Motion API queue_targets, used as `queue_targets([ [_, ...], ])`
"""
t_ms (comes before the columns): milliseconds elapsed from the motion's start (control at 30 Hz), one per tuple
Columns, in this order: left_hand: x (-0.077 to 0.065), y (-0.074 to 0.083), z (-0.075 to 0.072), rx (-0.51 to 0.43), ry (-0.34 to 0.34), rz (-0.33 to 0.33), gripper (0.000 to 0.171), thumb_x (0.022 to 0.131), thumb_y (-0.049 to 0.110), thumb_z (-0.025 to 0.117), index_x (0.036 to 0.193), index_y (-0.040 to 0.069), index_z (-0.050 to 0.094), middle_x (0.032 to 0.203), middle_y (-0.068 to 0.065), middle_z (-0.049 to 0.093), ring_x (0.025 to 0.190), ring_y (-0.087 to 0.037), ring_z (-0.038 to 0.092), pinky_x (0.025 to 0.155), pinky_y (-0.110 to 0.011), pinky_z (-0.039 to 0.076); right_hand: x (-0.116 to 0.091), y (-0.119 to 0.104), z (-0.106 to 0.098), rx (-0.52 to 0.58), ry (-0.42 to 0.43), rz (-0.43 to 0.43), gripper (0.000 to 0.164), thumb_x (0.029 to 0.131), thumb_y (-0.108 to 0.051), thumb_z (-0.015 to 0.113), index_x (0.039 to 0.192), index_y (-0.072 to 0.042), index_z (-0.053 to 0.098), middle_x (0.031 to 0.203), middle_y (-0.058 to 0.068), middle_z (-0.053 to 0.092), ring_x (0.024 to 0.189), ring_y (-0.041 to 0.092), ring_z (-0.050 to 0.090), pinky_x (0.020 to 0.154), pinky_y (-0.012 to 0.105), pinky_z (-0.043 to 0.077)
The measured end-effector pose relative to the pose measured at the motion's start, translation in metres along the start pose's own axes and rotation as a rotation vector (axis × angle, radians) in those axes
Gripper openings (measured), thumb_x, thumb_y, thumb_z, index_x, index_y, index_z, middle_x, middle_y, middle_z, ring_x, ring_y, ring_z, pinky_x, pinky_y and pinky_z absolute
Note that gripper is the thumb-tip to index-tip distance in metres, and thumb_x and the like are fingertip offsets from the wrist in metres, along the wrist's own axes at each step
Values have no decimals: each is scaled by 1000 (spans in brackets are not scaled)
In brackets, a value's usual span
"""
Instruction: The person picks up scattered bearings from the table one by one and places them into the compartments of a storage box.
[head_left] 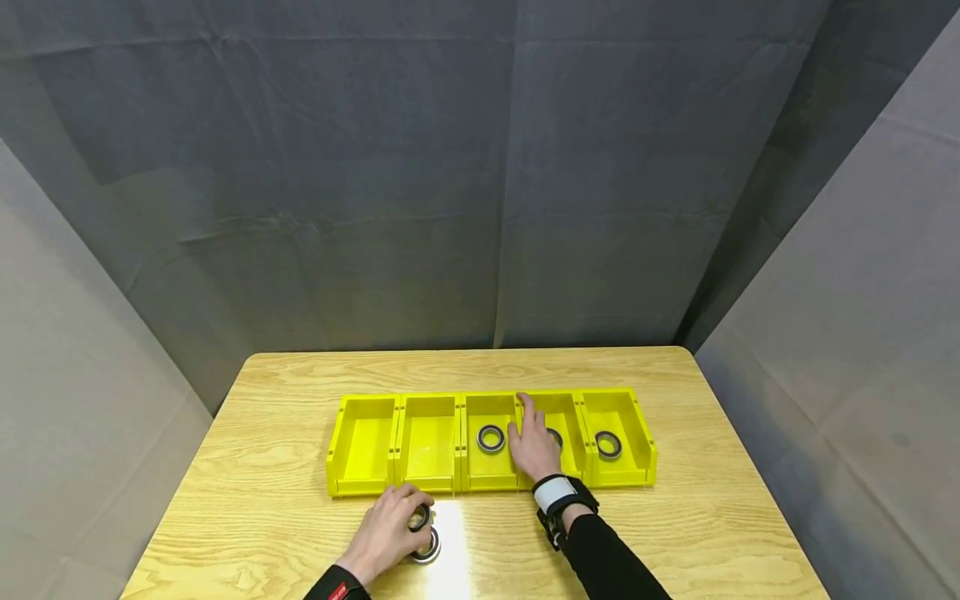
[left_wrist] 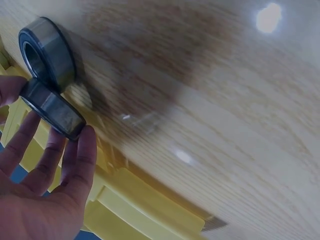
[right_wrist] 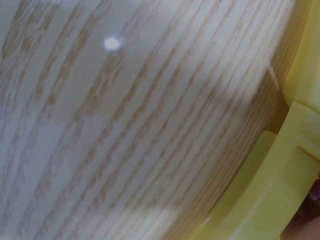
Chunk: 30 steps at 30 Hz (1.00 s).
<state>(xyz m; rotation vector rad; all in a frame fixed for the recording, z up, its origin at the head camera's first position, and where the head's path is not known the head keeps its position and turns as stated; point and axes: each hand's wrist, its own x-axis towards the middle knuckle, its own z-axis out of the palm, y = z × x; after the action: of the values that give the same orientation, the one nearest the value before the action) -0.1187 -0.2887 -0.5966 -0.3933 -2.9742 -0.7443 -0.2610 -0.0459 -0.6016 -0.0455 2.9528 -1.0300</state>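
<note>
My left hand [head_left: 386,529] pinches a ball bearing [left_wrist: 56,111] between thumb and fingertips, just in front of the yellow bins. A second bearing [left_wrist: 61,50] is on the table right beside it, partly covered by the hand in the head view. My right hand [head_left: 536,446] reaches over the divider between the third and fourth bins, its index finger stretched to the back rim. Under that hand, a bearing [head_left: 557,434] in the fourth bin is partly hidden. The right wrist view catches only a bit of the hand at its edge.
Five joined yellow bins [head_left: 427,485] form a row across the wooden table [head_left: 262,500]. One bearing [head_left: 491,427] lies in the third bin and another [head_left: 608,457] in the rightmost. Grey cloth walls [head_left: 375,208] surround the table at the back and sides.
</note>
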Motion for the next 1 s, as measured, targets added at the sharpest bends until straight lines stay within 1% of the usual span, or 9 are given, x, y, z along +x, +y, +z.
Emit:
queue_targets([
  [200,-1,0,2,1,3,-21,37,70,21,77,106,14,75,102,0,70,89,-14,57,74,-31,49,-1,-1,-1,9,5,-5,57,102,-25,54,153,-28,30,126,22,56,48,23,40,47,34,29],
  [467,-2,1,3,-4,-6,-29,36,72,22,78,107,14,75,102,0,70,90,-16,59,76,-33,51,-1,0,-1,7,5,-3,56,102,-25,54,153,-28,30,128,22,56,49,24,42,47,34,30],
  [767,-2,1,3,-17,-5,-28,37,72,21,78,107,14,75,103,-1,71,91,-16,60,76,-33,51,-2,-1,-2,4,8,-8,56,102,-25,54,152,-28,30,125,23,57,49,24,42,46,35,31],
  [1000,-2,1,1,-30,-30,-31,37,73,21,77,109,13,74,105,-3,71,92,-18,61,77,-35,52,-2,-1,-2,-2,11,-8,56,102,-25,54,153,-26,31,124,23,57,50,24,42,47,36,31],
])
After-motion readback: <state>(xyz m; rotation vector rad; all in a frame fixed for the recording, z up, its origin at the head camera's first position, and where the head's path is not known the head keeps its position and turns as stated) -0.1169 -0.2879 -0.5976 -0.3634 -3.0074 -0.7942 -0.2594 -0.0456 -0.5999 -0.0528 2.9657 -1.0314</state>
